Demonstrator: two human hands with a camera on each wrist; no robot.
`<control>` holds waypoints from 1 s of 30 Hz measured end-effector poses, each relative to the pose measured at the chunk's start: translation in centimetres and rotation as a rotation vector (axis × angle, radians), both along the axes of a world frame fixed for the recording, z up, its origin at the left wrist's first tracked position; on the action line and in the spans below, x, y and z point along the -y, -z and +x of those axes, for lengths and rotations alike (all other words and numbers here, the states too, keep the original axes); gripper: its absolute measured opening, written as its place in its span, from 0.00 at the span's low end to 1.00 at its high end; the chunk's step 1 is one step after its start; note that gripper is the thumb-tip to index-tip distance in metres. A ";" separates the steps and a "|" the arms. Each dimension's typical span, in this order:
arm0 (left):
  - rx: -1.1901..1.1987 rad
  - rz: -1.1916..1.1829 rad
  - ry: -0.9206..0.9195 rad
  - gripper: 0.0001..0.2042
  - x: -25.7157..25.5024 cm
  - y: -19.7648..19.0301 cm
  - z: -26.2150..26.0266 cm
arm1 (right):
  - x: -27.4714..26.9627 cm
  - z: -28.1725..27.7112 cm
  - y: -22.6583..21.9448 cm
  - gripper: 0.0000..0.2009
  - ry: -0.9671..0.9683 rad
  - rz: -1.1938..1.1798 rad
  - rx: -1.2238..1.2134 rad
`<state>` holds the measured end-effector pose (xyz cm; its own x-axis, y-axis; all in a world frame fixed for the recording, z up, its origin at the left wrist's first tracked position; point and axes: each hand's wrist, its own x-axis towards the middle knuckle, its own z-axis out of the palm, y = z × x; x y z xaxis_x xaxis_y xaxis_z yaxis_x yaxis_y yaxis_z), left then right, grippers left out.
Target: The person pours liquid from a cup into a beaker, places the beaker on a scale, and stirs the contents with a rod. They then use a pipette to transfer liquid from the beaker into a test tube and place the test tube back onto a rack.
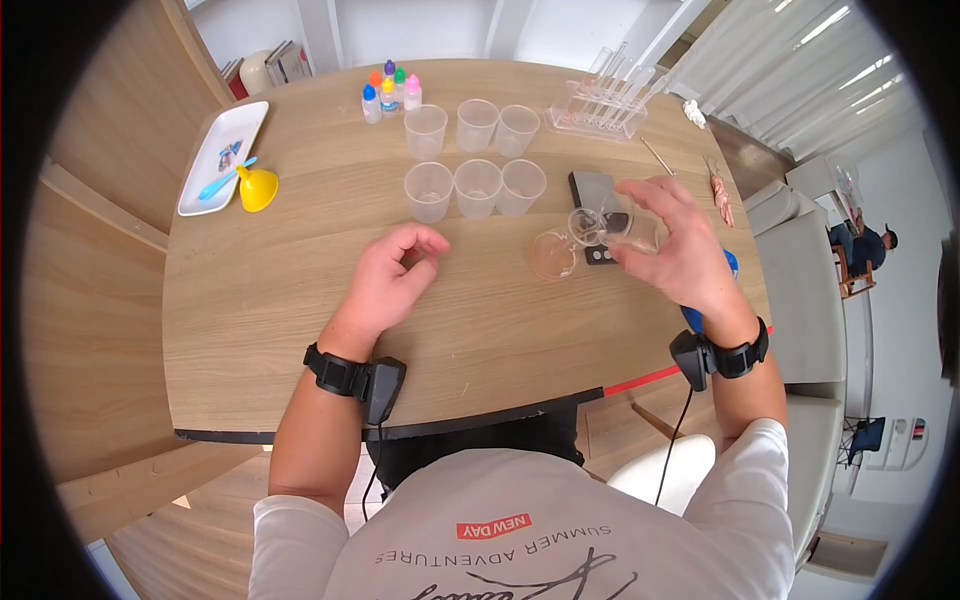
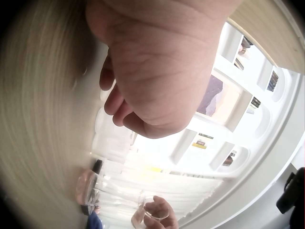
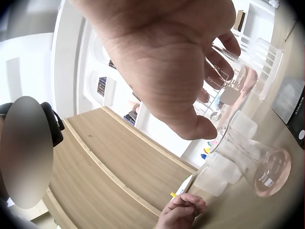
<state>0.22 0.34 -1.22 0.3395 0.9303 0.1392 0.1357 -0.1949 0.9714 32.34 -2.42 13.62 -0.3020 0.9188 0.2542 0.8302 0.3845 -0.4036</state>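
Note:
My right hand [image 1: 680, 245] grips a clear glass beaker [image 3: 226, 78] with white graduation marks, thumb on one side and fingers on the other. The beaker is tilted, its rim right by the mouth of a conical glass flask [image 3: 267, 174]. That flask stands on the table with a shallow layer of pinkish liquid at its base [image 1: 553, 258]. My left hand [image 1: 393, 275] hovers over the middle of the table, fingers loosely curled with nothing in them. In the left wrist view its palm side [image 2: 157, 71] fills the top.
Several frosted plastic cups [image 1: 478, 188] stand in two rows ahead, small colour-capped bottles [image 1: 388, 95] behind. A test tube rack [image 1: 598, 120] is at back right. Behind the flask lies a flat black-and-grey device [image 1: 592, 188]. A white tray [image 1: 200, 190] and yellow funnel [image 1: 257, 190] sit left.

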 end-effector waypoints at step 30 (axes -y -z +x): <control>0.009 -0.011 -0.006 0.10 0.1 0.0 0.0 | -1.5 -1.0 -2.1 0.28 -0.109 -0.093 0.249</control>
